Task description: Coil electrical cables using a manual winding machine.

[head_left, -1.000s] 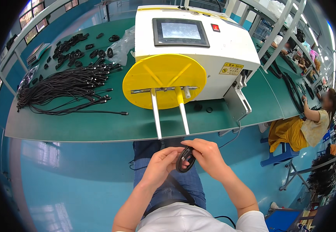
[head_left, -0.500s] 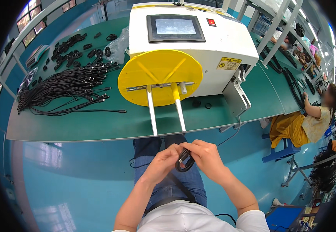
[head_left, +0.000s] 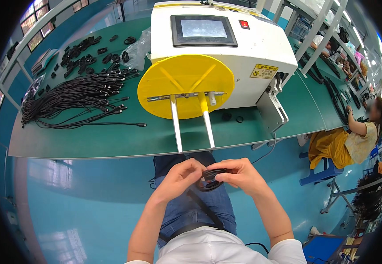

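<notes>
A small coil of black cable [head_left: 209, 185] is held over my lap, just in front of the table edge. My right hand [head_left: 242, 175] grips its right side between thumb and fingers. At the coil's left side, my left hand [head_left: 183, 177] is closed in a pinch, with thumb and fingertips on the cable. A pale connector tip shows inside the loop. Beyond my hands stands a white machine [head_left: 249, 55] with a yellow disc [head_left: 169, 77], from which two metal prongs [head_left: 176, 132] stick out toward me.
Many loose black cables [head_left: 74, 99] lie in a bundle on the green table [head_left: 72, 145] at left, with several small coiled cables [head_left: 83, 61] behind. A clear plastic bag [head_left: 140, 53] lies beside the machine. A seated person [head_left: 351, 136] works at the far right.
The coil has tipped from upright to a flatter angle. My right hand has shifted slightly right, and my left hand slightly left and up. The view has moved a little.
</notes>
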A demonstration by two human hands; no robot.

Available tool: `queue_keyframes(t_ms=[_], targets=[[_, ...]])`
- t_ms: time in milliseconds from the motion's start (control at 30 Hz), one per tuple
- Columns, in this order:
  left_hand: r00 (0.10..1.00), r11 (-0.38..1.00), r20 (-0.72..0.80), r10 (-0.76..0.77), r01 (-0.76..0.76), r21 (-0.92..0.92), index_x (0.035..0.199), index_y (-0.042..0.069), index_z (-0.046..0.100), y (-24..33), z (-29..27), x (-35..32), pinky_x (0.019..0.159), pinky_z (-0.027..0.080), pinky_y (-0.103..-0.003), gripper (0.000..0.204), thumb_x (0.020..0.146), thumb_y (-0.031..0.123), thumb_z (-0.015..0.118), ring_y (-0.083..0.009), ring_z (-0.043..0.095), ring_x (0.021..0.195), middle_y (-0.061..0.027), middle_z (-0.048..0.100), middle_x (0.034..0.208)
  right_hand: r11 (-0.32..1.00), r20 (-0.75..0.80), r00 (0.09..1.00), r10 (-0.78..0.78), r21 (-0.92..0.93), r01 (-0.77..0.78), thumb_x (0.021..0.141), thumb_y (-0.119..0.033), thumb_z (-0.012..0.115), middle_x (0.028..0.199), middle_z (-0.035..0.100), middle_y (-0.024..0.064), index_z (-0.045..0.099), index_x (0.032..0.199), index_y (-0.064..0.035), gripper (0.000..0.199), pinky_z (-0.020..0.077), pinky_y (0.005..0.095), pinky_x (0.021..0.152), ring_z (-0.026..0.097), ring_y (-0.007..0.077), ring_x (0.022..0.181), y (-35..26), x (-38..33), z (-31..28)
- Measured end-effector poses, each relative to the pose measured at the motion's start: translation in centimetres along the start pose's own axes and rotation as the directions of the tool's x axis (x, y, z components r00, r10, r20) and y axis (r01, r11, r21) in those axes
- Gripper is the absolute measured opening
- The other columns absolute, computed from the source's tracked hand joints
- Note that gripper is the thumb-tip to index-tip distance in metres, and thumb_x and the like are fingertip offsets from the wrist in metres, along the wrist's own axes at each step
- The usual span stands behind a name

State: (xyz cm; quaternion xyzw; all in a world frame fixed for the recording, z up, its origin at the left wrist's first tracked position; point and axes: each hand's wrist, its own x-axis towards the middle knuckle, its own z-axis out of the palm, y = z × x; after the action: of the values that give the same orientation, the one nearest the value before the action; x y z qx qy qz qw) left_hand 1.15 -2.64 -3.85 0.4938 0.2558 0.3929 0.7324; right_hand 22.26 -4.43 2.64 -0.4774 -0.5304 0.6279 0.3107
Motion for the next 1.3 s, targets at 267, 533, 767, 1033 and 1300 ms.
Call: queue_keyframes(t_ms=[267, 533, 767, 1033, 1300], targets=[[0.927, 0.818, -0.245, 0.284, -0.101, 0.566, 0.120, 0.002, 0.052, 0.9, 4.2, -0.3, 0.075, 0.052, -0.033, 0.055, 0.070, 0.004, 0.076, -0.0201, 0.059, 0.096, -0.0110, 0.059, 0.101, 0.958, -0.124, 0.990, 0.064, 0.284, -0.026, 0.082, -0.001, 0.061, 0.079, 0.061, 0.0049, 0.061, 0.119, -0.0035, 0.037, 0.0299, 0.0175, 0.042, 0.046, 0.0055, 0.049, 1.7, 0.5, 0.2], [0.951, 0.463, -0.104, 0.290, -0.044, 0.885, 0.119, 0.003, 0.054, -0.6, 3.9, -1.1, 0.069, 0.052, -0.032, 0.068, 0.060, 0.014, 0.084, -0.0246, 0.063, 0.082, -0.0117, 0.061, 0.094, 0.750, 0.166, 0.986, 0.031, 0.648, -0.132, 0.087, -0.003, 0.059, 0.083, 0.063, 0.0097, 0.059, 0.118, -0.0010, 0.031, 0.0394, 0.0194, 0.044, 0.054, 0.0097, 0.052, 3.4, 0.4, 0.2], [0.931, 0.422, -0.015, 0.364, -0.150, 0.894, 0.119, 0.007, 0.054, -2.0, 3.1, -2.0, 0.063, 0.052, -0.032, 0.070, 0.059, 0.025, 0.085, -0.0244, 0.064, 0.077, -0.0084, 0.062, 0.090, 0.715, 0.282, 0.958, 0.044, 0.661, -0.227, 0.087, -0.004, 0.060, 0.085, 0.063, 0.0125, 0.059, 0.111, -0.0004, 0.025, 0.0422, 0.0199, 0.046, 0.057, 0.0116, 0.055, 5.0, 0.7, 0.9], [0.926, 0.901, -0.344, 0.154, 0.011, 0.434, 0.118, 0.001, 0.059, -1.3, 2.5, -2.9, 0.063, 0.054, -0.032, 0.049, 0.072, 0.002, 0.073, -0.0184, 0.064, 0.077, -0.0103, 0.063, 0.088, 0.829, 0.160, 0.987, -0.017, 0.554, -0.076, 0.085, -0.001, 0.058, 0.082, 0.064, 0.0149, 0.054, 0.112, 0.0017, 0.028, 0.0422, 0.0220, 0.044, 0.061, 0.0165, 0.059, 4.3, -0.2, 1.3], [0.885, 0.703, -0.341, 0.319, 0.020, 0.711, 0.129, 0.003, 0.050, -2.5, 2.0, -2.8, 0.069, 0.055, -0.032, 0.052, 0.080, -0.010, 0.059, -0.0230, 0.067, 0.084, -0.0170, 0.062, 0.111, 0.904, 0.286, 0.946, 0.154, 0.347, -0.252, 0.084, 0.000, 0.060, 0.089, 0.066, 0.0125, 0.058, 0.112, 0.0044, 0.028, 0.0488, 0.0224, 0.052, 0.063, 0.0144, 0.067, 3.6, -0.1, 1.6]])
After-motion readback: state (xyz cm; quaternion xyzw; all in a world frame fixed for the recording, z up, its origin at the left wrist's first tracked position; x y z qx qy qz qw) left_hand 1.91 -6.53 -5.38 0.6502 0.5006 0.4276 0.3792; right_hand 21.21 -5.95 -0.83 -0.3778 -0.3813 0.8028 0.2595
